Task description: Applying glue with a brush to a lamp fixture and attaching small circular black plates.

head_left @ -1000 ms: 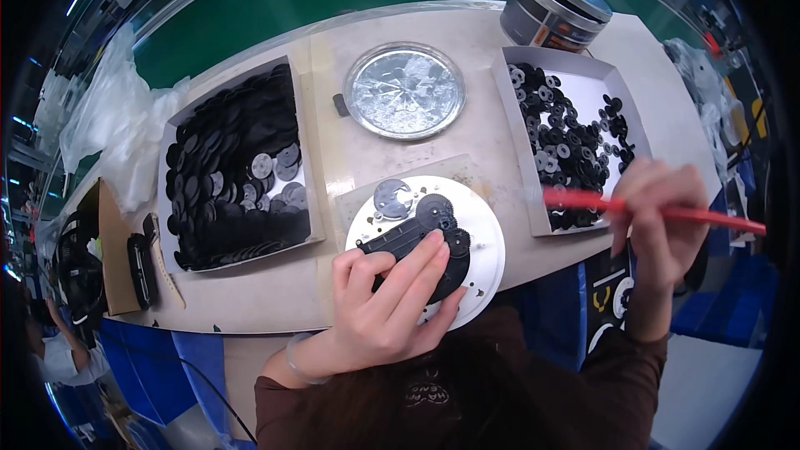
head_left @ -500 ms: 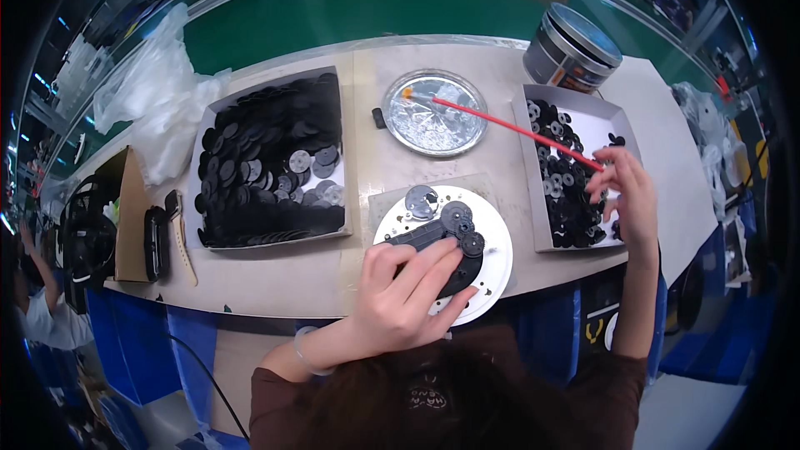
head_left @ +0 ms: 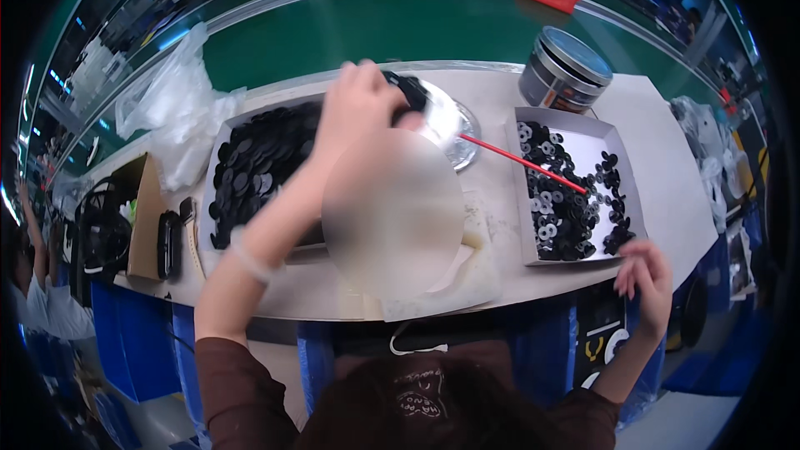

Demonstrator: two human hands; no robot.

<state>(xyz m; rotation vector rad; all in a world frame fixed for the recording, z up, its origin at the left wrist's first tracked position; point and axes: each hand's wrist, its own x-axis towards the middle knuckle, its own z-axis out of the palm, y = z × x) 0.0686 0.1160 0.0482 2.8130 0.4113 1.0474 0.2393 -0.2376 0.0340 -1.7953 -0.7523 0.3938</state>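
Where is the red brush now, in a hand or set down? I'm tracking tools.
Set down: the red brush lies across the foil dish and box.

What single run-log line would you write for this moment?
left hand: lifts black piece over foil dish | right hand: empty, at table edge | red brush: resting on dish

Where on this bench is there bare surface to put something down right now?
Bare bench runs right of the right-hand parts box, toward the metal tin, and along the front edge by the right hand. The middle is crowded: the left hand lifts a white disc over the silver dish, with the red stick across it.
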